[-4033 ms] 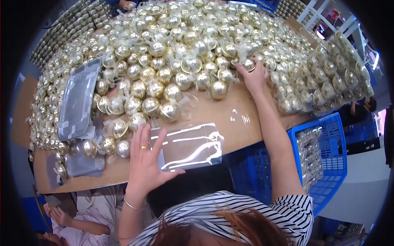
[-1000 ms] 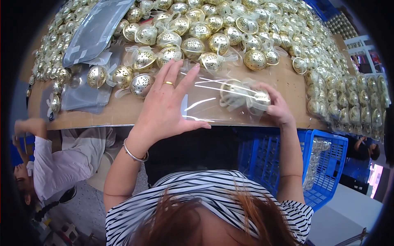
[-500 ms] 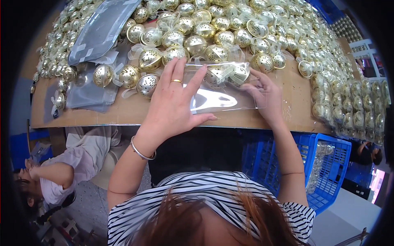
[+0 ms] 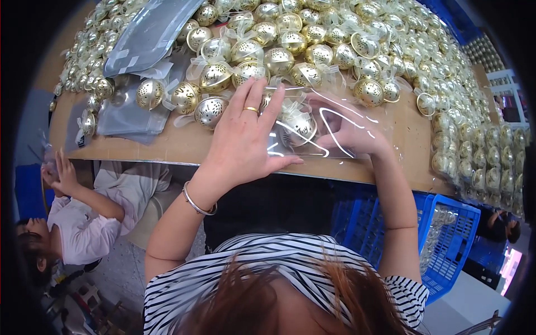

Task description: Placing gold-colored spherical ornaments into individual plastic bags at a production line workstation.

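Note:
My left hand (image 4: 243,131) lies palm down with its fingers stretched out, over the left part of a clear plastic bag (image 4: 349,152) at the table's front edge. A round gold bell ornament (image 4: 300,127) with cut-out holes and dark lettering shows through the bag, between my hands. Another gold ornament beside it is mostly covered by my left fingers. Reaching in from the right, my right hand (image 4: 354,133) is seen through glossy film, its thumb and fingers apart beside the ornament. Glare blurs its fingertips.
Many gold bell ornaments (image 4: 279,61) with pale ribbons cover the table's far side. Flat clear bags (image 4: 134,114) lie at the left, packed ornament rows (image 4: 491,153) at the right. A blue crate (image 4: 452,240) stands below right. Another person (image 4: 84,220) sits at the left.
My right hand has released the ornament's outer side and now shows behind the film. The ornament has moved left and nearer in the bag. My left hand stays flat over the bag.

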`<state>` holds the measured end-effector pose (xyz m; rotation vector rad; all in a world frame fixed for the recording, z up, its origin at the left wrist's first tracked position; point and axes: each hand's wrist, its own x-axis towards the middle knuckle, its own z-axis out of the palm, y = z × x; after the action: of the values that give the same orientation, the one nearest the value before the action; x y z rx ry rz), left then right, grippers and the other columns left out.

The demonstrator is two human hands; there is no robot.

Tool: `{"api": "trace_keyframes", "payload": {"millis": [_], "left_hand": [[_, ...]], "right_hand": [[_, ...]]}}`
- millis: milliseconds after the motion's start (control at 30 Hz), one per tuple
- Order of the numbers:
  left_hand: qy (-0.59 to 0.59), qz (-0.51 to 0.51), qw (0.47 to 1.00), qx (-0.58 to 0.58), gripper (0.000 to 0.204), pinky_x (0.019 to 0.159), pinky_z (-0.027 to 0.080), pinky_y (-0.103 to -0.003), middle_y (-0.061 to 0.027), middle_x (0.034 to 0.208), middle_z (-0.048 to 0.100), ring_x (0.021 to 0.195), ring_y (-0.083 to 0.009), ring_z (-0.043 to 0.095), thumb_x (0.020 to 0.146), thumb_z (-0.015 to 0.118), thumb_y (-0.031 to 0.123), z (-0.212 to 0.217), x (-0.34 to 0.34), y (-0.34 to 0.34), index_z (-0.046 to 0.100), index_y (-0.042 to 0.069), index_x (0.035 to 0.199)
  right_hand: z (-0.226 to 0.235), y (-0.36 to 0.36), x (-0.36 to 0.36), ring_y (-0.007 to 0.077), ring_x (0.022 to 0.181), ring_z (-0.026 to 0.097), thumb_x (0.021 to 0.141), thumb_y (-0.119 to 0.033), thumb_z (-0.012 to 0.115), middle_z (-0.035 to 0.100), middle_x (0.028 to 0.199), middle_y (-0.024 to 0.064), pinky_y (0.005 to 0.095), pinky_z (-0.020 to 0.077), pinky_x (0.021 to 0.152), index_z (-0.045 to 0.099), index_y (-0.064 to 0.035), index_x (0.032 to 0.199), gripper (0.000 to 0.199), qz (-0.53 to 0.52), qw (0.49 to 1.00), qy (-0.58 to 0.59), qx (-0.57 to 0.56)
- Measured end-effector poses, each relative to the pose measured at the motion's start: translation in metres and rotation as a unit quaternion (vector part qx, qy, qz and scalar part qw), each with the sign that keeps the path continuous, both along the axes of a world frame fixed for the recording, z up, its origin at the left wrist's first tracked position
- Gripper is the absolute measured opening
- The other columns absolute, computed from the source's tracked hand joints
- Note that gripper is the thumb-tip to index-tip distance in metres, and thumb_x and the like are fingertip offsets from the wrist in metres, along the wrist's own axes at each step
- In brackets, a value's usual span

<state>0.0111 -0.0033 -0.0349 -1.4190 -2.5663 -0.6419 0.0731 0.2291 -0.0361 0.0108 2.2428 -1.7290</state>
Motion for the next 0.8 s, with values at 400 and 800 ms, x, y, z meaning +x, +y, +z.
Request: {"api": "trace_keyframes", "payload": {"millis": [400,800], "left_hand": [[0.007,0.006,1.0,0.011,0.104,0.106,0.03,-0.048,-0.0221,0.141,0.033,0.13,-0.0409,0.03,0.062,0.077,0.051,-0.001,-0.001,0.0,0.031,0.001,0.142],[0.0,0.008,1.0,0.014,0.105,0.107,0.028,-0.049,-0.0263,0.139,0.032,0.131,-0.0419,0.028,0.063,0.078,0.05,0.0,-0.001,-0.002,0.029,-0.001,0.141]], "right_hand": [[-0.011,-0.025,-0.037,0.0315,0.125,0.046,0.064,-0.009,0.056,0.043,0.139,0.02,0.0361,0.0398,0.102,0.044,-0.0041,0.136,0.073,0.153,0.946,0.21,0.194],[-0.002,-0.037,-0.029,0.0346,0.119,0.051,0.066,-0.031,0.076,0.046,0.136,0.0192,0.0397,0.0431,0.098,0.037,-0.0026,0.138,0.086,0.127,0.897,0.304,0.295]]}}
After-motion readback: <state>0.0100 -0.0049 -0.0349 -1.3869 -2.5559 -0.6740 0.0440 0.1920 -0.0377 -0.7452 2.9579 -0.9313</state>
